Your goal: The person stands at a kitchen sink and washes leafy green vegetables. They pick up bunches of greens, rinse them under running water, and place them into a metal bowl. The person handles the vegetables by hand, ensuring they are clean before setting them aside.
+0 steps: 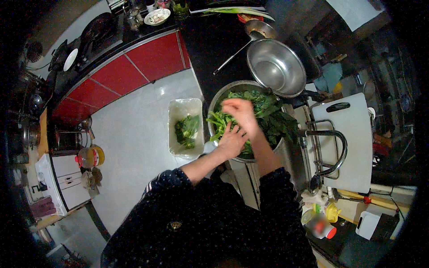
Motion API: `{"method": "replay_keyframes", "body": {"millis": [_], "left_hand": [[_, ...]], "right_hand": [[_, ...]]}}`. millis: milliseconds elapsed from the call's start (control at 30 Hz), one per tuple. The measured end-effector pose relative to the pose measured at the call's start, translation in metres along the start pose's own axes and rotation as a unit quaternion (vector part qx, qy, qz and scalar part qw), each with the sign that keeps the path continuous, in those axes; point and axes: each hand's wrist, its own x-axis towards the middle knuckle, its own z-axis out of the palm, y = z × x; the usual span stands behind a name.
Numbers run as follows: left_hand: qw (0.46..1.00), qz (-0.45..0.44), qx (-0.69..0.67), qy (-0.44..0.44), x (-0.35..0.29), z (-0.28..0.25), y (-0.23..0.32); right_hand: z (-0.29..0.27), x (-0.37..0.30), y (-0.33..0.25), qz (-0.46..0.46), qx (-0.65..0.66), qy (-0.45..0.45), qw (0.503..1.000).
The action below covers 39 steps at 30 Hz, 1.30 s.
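A large round metal basin (216, 95) is heaped with dark leafy greens (272, 114), their pale green stems pointing left. Over the near part of the heap lies my left hand (231, 143), its fingers spread and touching the stems. Just above and beyond it, my right hand (241, 115) hovers over the greens with the fingers curled together, slightly blurred. What those fingers hold, if anything, cannot be made out. Left of the basin stands a pale rectangular bin (172, 134) with some picked greens (187, 130) at its bottom.
Beyond the basin sit an empty steel bowl (275, 67) and a ladle (234, 57) on the black counter (210, 49). A curved faucet (342, 147) and a white cutting board (353, 134) stand to the right. Red cabinets (149, 53) line the far left.
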Motion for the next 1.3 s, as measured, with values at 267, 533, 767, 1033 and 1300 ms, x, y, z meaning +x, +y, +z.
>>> {"method": "replay_keyframes", "body": {"millis": [267, 533, 767, 1033, 1300], "left_hand": [[0.999, 0.007, -0.038, -0.017, -0.003, -0.007, -0.001], [0.988, 0.017, -0.061, 0.141, -0.005, 0.009, -0.002], [0.959, -0.046, -0.206, 0.192, 0.008, -0.027, -0.014], [0.962, -0.111, -0.077, 0.238, 0.067, -0.001, -0.027], [0.978, -0.11, -0.081, 0.158, 0.041, 0.006, -0.009]], "right_hand": [[0.004, 0.018, 0.026, -0.145, -0.298, 0.11, 0.937], [-0.061, 0.036, 0.075, -0.11, -0.37, -0.015, 0.922], [-0.083, 0.032, 0.067, -0.127, -0.094, 0.106, 0.982], [-0.094, 0.035, 0.001, -0.229, -0.193, 0.186, 0.936], [-0.073, 0.055, 0.094, 0.031, -0.41, 0.021, 0.911]]}}
